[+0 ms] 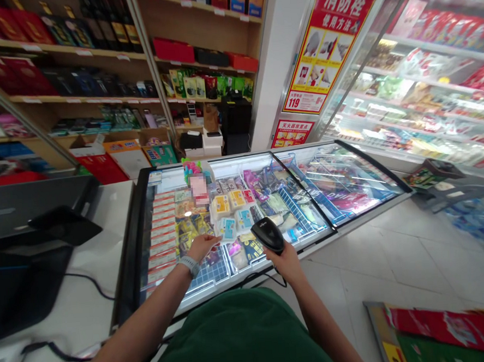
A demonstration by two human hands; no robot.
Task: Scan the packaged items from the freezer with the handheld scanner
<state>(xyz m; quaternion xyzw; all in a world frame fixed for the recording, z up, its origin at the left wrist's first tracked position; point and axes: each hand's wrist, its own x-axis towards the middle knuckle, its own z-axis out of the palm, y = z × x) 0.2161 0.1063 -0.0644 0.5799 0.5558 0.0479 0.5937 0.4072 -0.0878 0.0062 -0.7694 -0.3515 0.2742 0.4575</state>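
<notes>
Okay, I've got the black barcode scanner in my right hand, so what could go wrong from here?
The black handheld scanner might knock the glass-topped freezer if your right hand slips. Its thin black cable loops near the freezer's front edge and may snag. Your left hand is only at the edge of a blue-labelled white pack, so it could nudge neighbouring packs.

A black barcode scanner [267, 235] is tilting over the freezer [367, 217]; a blue-labelled pack [228, 229] (pale at its edges) is lying left.
</notes>
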